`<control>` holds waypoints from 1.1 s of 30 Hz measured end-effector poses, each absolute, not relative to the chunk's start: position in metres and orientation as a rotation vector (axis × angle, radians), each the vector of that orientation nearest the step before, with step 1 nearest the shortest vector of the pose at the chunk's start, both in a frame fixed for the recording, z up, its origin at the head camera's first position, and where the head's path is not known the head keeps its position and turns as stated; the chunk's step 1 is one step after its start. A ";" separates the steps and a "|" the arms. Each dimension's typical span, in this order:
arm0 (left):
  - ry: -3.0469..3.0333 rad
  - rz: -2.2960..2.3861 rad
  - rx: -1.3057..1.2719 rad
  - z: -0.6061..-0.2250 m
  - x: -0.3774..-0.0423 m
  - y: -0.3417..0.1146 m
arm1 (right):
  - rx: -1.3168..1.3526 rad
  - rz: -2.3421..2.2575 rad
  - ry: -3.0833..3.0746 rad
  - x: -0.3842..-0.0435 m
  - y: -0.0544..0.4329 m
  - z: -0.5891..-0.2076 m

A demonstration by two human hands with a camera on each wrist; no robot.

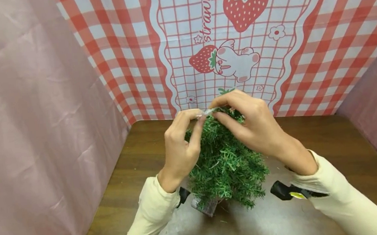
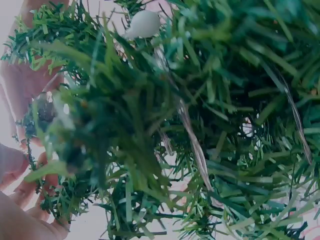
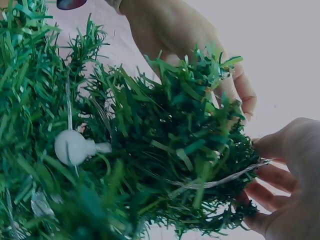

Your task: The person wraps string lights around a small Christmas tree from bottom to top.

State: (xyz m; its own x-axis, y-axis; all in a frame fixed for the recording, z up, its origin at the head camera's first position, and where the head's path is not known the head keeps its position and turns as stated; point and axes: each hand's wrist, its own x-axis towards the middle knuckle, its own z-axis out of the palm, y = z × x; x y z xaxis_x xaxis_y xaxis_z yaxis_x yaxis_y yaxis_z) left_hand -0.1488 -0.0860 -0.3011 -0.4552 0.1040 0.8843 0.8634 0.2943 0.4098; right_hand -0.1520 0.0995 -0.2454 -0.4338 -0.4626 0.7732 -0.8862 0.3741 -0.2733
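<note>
A small artificial Christmas tree (image 1: 228, 167) with green needles stands in front of me. Above its top, a thin clear light string (image 1: 209, 111) runs between my two hands. My left hand (image 1: 181, 143) pinches one end of this stretch between thumb and forefinger. From the other side my right hand (image 1: 252, 122) grips it with curled fingers and thumb. In the right wrist view the twisted clear wire (image 3: 220, 182) crosses the branches to the right hand's fingers. White round bulbs hang among the needles, one bulb (image 2: 145, 23) in the left wrist view and another bulb (image 3: 70, 147) in the right.
The tree's greyish square base (image 1: 205, 206) shows below the branches on a brown wooden table (image 1: 123, 185). A red-and-white checked strawberry cloth (image 1: 126, 55) hangs behind, a pink curtain (image 1: 38, 129) at the left. Black wrist cameras (image 1: 282, 190) jut out beneath the sleeves.
</note>
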 end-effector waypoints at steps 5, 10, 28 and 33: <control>-1.839 -1.136 -0.863 -0.297 -0.148 -0.092 | 1.193 0.948 -2.027 -0.152 0.096 -0.245; -1.898 -1.010 -0.881 -0.291 -0.147 -0.097 | 1.178 0.937 -2.025 -0.153 0.097 -0.246; -2.037 -0.870 -0.671 -0.319 -0.121 -0.118 | 1.097 0.822 -1.969 -0.132 0.107 -0.263; -2.161 -0.941 -0.608 -0.345 -0.109 -0.139 | 0.993 0.800 -1.932 -0.121 0.125 -0.279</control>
